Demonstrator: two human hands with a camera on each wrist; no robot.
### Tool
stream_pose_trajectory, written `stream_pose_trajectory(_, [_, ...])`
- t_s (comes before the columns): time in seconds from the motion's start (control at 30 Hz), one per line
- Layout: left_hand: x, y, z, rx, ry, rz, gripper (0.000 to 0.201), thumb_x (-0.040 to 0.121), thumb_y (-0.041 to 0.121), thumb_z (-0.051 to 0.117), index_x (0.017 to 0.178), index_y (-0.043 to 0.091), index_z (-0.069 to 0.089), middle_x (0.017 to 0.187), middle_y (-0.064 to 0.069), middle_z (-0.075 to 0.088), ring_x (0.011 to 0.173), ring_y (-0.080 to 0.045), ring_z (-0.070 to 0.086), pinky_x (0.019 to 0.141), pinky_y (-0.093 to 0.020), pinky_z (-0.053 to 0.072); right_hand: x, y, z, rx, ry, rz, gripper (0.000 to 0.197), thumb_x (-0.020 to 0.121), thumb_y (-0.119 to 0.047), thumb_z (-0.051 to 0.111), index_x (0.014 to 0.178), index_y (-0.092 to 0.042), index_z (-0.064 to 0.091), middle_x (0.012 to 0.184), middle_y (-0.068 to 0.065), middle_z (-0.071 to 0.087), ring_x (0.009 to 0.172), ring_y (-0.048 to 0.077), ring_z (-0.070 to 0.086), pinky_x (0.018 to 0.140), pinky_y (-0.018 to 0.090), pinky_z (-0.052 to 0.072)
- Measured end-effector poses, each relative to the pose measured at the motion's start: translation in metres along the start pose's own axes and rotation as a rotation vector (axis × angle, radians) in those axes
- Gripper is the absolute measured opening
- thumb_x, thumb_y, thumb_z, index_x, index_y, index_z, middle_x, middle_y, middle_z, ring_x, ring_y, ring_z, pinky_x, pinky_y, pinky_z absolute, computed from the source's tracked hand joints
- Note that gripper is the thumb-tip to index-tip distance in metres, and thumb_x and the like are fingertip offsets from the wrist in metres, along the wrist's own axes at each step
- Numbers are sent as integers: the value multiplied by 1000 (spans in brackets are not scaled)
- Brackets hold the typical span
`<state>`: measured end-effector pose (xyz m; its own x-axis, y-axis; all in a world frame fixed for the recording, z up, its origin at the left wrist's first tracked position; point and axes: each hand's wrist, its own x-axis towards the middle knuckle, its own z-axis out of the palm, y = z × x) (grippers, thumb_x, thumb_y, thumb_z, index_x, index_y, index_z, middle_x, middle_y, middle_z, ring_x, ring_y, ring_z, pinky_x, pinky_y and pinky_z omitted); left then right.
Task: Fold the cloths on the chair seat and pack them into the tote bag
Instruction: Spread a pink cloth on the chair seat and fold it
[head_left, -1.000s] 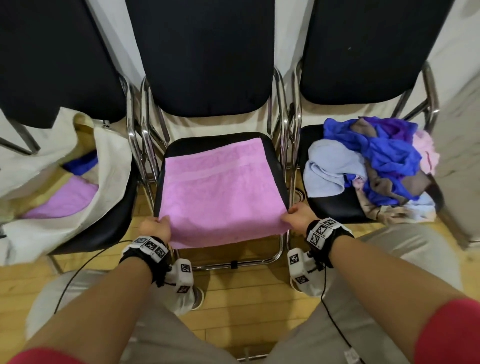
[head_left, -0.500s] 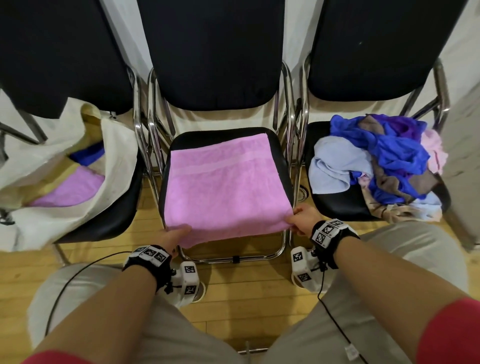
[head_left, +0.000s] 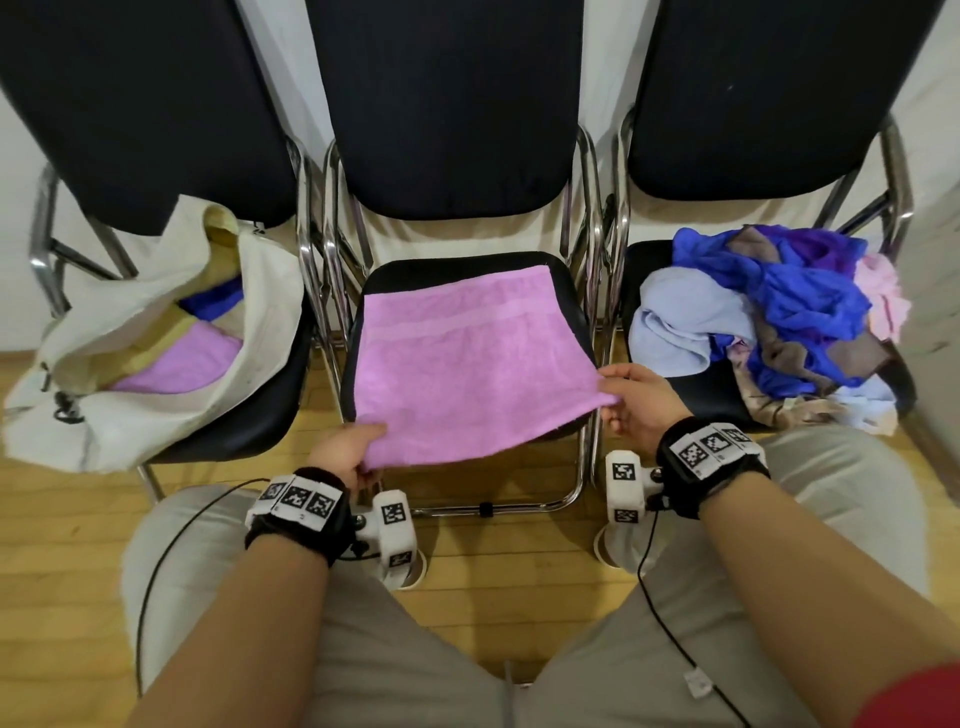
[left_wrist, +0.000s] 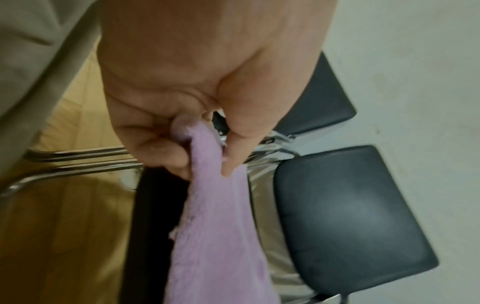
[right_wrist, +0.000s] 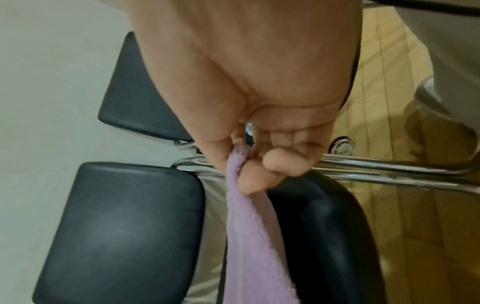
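Note:
A pink towel lies spread over the middle chair's black seat, its near edge lifted off the seat. My left hand pinches the near left corner of the pink towel. My right hand pinches the near right corner of the pink towel, raised a little higher. The cream tote bag lies open on the left chair with a folded pink cloth and a blue cloth inside. A heap of unfolded cloths sits on the right chair.
Three black chairs with chrome frames stand side by side against a white wall. Wooden floor lies below. My knees in grey trousers are close to the chair fronts. A grey surface edge stands at far right.
Both hands have raised the towel's near corners off the seat's front edge; the right hand rose more. The left hand slid under its corner and closed on it.

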<state>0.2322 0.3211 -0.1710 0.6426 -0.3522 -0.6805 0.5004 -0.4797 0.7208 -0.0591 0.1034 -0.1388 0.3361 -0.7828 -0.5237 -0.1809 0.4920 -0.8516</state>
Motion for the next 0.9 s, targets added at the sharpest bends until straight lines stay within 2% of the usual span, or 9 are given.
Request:
stream_pose_trajectory(0.07, [-10,8,-4,-48,-4,28,32,89,12,72,115,2,57,88,-17,63,54,-22,55,38,-23,44,-8,-6,1,57,-1,-10,16,95,-6,59,107,-14,65,64,5,63,49,14,53,42,22,40])
stream_pose_trajectory(0.1, [-16,11,-5,-81,1,46,30,90,11,71,115,5,55,86,-16,64,50,-19,54,38,-22,45,-12,-9,2,86,-4,-19,16,95,-6,59,107,-14,67,67,5,66,50,14,54,43,22,41])
stream_pose_trajectory(0.2, [-35,21,-9,-202,28,98,24,94,6,65,97,19,45,74,-11,59,37,-12,51,36,-20,45,-21,-20,2,184,0,-49,17,95,-6,60,106,-15,69,70,6,67,50,13,55,44,22,42])
stream_pose_trajectory(0.27, [-47,25,-12,-267,17,115,23,96,5,61,91,21,46,72,-10,56,39,-12,50,37,-19,45,-25,-27,1,238,8,-60,16,95,-6,60,105,-13,70,67,7,66,49,12,55,42,20,42])
stream_pose_trajectory(0.43, [-71,40,-19,-392,-36,115,11,98,8,58,89,13,60,70,-8,59,41,-8,54,41,-17,48,-36,-52,-6,403,-77,-47,10,97,-12,58,95,-7,67,63,4,56,46,8,54,40,17,42])
stream_pose_trajectory(0.53, [-76,55,-26,-431,-102,88,6,98,13,60,93,11,63,59,-4,63,43,-6,56,42,-17,50,-43,-67,-11,468,-143,-57,12,98,-14,57,94,-6,65,60,3,57,47,8,53,42,17,45])
stream_pose_trajectory(0.7, [-73,73,-19,-511,-135,96,11,99,14,58,90,11,61,57,-4,64,44,-6,59,46,-16,53,-36,-75,-11,477,-151,-54,10,97,-13,58,94,-6,64,62,5,63,50,8,59,43,17,47])
stream_pose_trajectory(0.77, [-66,73,-15,-573,-138,81,8,99,11,58,93,8,62,58,-6,67,48,-8,63,49,-18,55,-29,-71,-8,474,-125,-39,9,97,-13,58,96,-7,64,66,6,68,53,9,65,45,17,50])
stream_pose_trajectory(0.9, [-41,68,-9,-738,-137,36,5,97,0,56,99,1,61,68,-14,72,61,-18,72,54,-24,58,-12,-64,0,486,-113,-14,9,98,-12,58,105,-10,62,88,8,77,71,14,74,48,17,53])
